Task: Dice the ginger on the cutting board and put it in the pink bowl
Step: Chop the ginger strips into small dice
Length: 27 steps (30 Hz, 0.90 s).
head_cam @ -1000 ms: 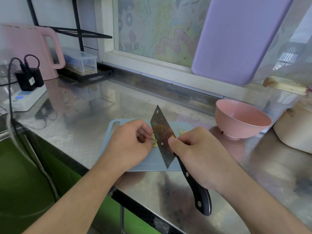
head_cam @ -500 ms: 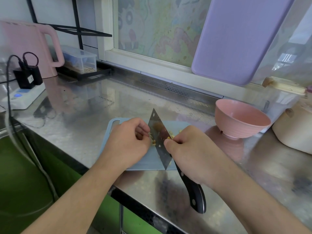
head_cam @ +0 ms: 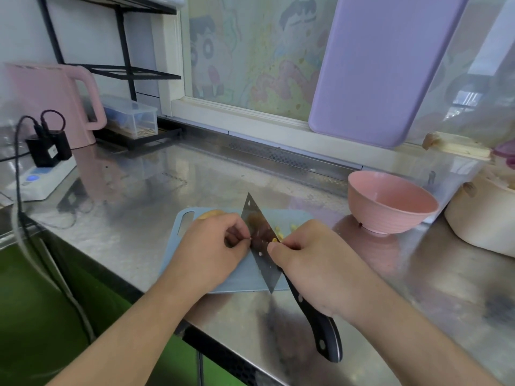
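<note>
A light blue cutting board (head_cam: 245,277) lies on the steel counter near its front edge. My right hand (head_cam: 320,263) grips a cleaver (head_cam: 259,232) by its black handle, blade edge down on the board. My left hand (head_cam: 211,249) sits with curled fingers against the blade's left face, holding the ginger, which is mostly hidden under the fingers. Small yellow ginger bits (head_cam: 281,232) lie to the right of the blade. A larger ginger piece (head_cam: 209,214) shows behind my left hand. The pink bowl (head_cam: 390,201) stands to the right of the board.
A cream pot (head_cam: 482,215) and clear containers stand at the far right. A purple board (head_cam: 384,65) leans on the window. At the left are a pink kettle (head_cam: 55,104), a power strip (head_cam: 41,176) with cables, and a clear box (head_cam: 131,118).
The cleaver has gone down and shifted slightly left along the ginger between cuts. My left hand has crept left with it. The bowl has not moved.
</note>
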### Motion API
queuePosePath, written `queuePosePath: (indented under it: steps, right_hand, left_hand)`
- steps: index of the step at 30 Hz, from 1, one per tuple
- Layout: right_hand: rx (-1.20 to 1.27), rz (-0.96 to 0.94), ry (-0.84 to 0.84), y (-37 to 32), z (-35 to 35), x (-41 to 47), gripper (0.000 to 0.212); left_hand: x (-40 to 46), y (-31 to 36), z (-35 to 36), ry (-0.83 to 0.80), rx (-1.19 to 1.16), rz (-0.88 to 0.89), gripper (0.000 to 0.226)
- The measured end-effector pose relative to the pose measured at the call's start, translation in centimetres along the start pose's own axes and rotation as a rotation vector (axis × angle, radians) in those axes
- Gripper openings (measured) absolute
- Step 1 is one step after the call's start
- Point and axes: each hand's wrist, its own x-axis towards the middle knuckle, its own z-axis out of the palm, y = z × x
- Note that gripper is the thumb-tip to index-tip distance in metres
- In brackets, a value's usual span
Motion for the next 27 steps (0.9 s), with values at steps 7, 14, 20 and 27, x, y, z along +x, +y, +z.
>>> queuePosePath:
  steps: [7, 14, 20, 27]
  right_hand:
    - [0.048, -0.002, 0.042, 0.5, -2.4, -0.2, 0.055]
    - [0.131, -0.001, 0.005, 0.6, -3.0, -0.4, 0.055]
    - [0.128, 0.001, 0.017, 0.7, -3.3, -0.5, 0.054]
    - [0.169, 0.003, 0.039, 0.9, -3.4, -0.3, 0.056]
  left_hand:
    - [0.2, -0.2, 0.2, 0.059, 0.095, 0.022, 0.014]
    - [-0.4, 0.5, 0.1, -0.012, 0.127, 0.189, 0.036]
    - [-0.5, 0.2, 0.1, 0.014, 0.126, 0.204, 0.024]
    - [-0.3, -0.3, 0.1, 0.047, 0.056, 0.142, 0.026]
